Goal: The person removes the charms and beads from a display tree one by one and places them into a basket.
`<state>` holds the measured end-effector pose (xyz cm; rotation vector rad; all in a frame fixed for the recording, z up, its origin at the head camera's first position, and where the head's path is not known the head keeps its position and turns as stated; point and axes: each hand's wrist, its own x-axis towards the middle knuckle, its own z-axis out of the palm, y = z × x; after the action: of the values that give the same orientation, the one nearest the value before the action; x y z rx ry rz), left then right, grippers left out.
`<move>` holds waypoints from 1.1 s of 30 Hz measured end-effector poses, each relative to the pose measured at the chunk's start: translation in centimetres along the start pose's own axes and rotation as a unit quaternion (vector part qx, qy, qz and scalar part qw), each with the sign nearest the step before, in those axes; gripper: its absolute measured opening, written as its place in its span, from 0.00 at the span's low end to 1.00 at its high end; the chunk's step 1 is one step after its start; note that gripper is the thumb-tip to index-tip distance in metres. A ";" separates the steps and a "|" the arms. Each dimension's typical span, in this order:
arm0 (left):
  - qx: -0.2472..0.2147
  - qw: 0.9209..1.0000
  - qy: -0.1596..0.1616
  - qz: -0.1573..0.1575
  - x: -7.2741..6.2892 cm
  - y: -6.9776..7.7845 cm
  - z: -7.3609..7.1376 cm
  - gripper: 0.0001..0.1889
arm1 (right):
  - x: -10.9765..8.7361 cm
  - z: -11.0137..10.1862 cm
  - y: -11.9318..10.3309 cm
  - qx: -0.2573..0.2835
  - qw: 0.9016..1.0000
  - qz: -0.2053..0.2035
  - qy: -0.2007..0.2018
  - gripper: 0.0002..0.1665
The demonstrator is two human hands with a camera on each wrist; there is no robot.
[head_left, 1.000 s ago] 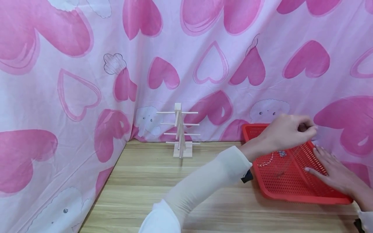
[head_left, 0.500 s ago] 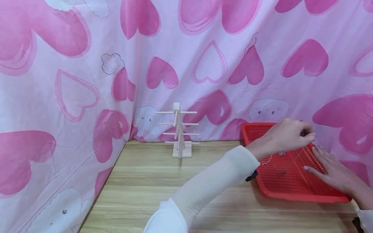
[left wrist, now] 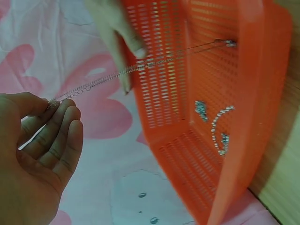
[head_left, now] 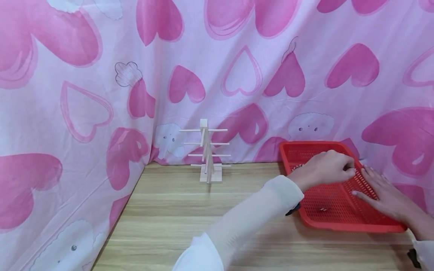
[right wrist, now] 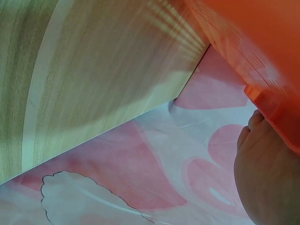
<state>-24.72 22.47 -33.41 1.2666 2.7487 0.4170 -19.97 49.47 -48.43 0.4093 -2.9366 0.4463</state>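
My left hand (head_left: 325, 169) is above the red basket (head_left: 352, 227). In the left wrist view its thumb and fingertips pinch one end of a thin chain necklace (left wrist: 110, 77). The chain stretches slantwise across the basket to a small shiny pendant (left wrist: 228, 43) at its far end. A pale beaded bracelet (left wrist: 214, 126) and a bluish sparkling trinket (left wrist: 200, 110) lie in the basket. My right hand (head_left: 386, 197) rests along the basket's right rim, fingers extended and thumb over the inside. Only part of the right hand shows in the right wrist view.
A wooden stand (head_left: 208, 150) with several thin horizontal pegs stands at the back of the wood-grain table (head_left: 176, 210), left of the basket. A pink heart-patterned cloth (head_left: 237, 67) hangs behind and along the left side.
My left hand has moved down, left and nearer over the basket, the chain in its fingers. My right hand keeps its place on the rim. The head view has shifted slightly.
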 end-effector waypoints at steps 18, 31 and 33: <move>-0.020 0.998 -0.046 -0.031 -0.3 -1.2 3.1 0.05 | 0.1 -0.1 -0.2 0.002 1.000 0.000 -0.002 0.57; -0.020 0.997 -0.073 -0.035 -0.9 -1.9 5.1 0.03 | 0.1 0.0 0.2 0.004 1.000 0.003 -0.002 0.58; -0.013 0.997 -0.074 -0.032 -0.9 -1.9 5.4 0.04 | 0.1 0.1 0.3 0.003 1.000 0.004 -0.003 0.58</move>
<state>-24.51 21.75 -39.20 1.1513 2.6432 0.3374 -20.13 49.66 -48.57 0.3995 -2.9437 0.4559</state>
